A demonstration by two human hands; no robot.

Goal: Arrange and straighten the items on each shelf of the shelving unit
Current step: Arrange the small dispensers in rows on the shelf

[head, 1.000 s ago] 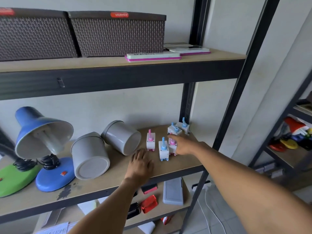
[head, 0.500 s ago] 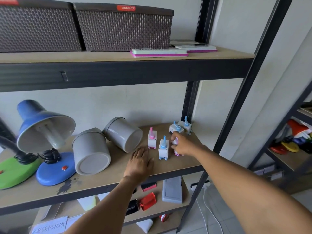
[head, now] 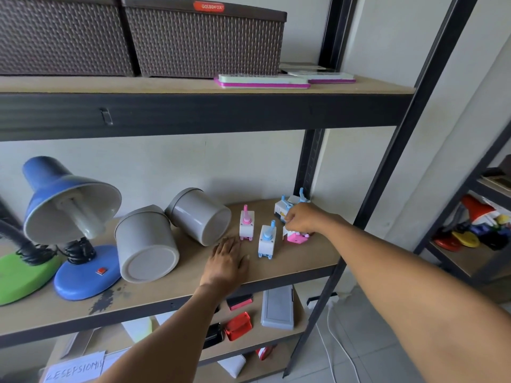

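Head view puts the pink-based toy [head: 295, 236] at the heart of things: it lies on the middle shelf [head: 290, 269] near the right-hand post, tipped over so that its pink underside faces us, and our right hand [head: 301, 220] is curled over it with the fingers [head: 290, 217] bent round its top, which they seem to grip, though exactly how they close on it is hidden by the knuckles. We judge the step in hand to be setting this small toy upright among its fellows. Just beside it to our left stands the blue-handled toy [head: 266, 241], upright, and a little further back the pink-handled toy [head: 246, 224], also upright; behind the right hand two more blue-handled toys [head: 287, 207] sit close against the post. Our left hand [head: 226, 262] rests flat on the shelf in front of the pink-handled one, fingers straight and spread, holding nothing. The next move, as we read it, calls for tilting the tipped toy back onto its base and setting it down level with the blue-handled one, without knocking either neighbour, since they stand close. Further left, two grey pots [head: 154, 241] lie on their sides, touching or nearly so, and will likely want standing up afterwards; beyond them are a blue desk lamp [head: 69, 205] and a green lamp base [head: 19, 275]. On the shelf above sit two woven brown baskets [head: 204, 42] and flat pink-edged items [head: 262, 81].
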